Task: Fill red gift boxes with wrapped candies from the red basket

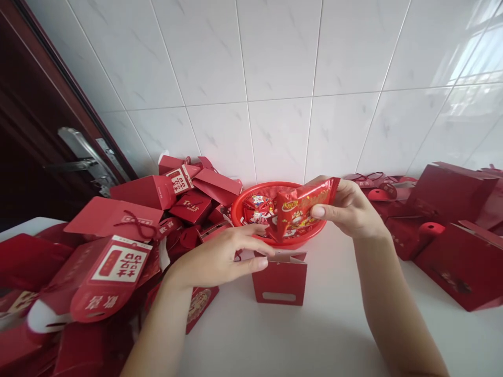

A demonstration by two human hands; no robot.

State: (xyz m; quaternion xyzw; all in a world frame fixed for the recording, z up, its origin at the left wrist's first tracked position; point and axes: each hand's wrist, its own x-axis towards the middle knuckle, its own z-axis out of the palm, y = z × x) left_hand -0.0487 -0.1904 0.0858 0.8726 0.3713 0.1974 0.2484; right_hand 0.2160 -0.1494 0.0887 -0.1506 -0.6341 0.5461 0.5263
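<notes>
Between thumb and fingers, my right hand [348, 212] grips a shiny red snack packet [301, 207] with gold lettering, held tilted over the basket's front rim. Below it a small red gift box [280, 280] stands upright on the white table, its top open. My left hand [239, 254] is at the box's upper left edge, thumb in front and fingers reaching over the opening; it appears to hold the box by that edge. Behind both hands sits a red plastic basket [238, 207] with several wrapped sweets [257, 209] inside, partly hidden by the packet.
A heap of red gift boxes [113, 267] fills the left side, some with white labels. More red boxes [459, 262] stand at the right. A tiled wall [279, 125] rises behind the table [326, 335]. A dark door with a metal handle [84, 157] is at far left.
</notes>
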